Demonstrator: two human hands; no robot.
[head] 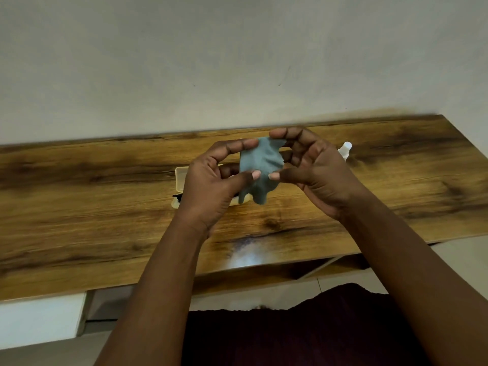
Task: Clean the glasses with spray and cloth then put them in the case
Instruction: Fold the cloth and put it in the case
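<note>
A grey-blue cloth hangs between my two hands above the wooden table. My left hand pinches its left side between thumb and fingers. My right hand pinches its right side the same way. Behind my left hand lies a pale yellow open case, mostly hidden. A dark bit of the glasses shows at the case's left end. A white spray bottle stands on the table behind my right hand.
A white wall rises behind the table's far edge. Under the near edge are a shelf, pale floor and my dark clothing. A bright glare spot lies on the tabletop near the front.
</note>
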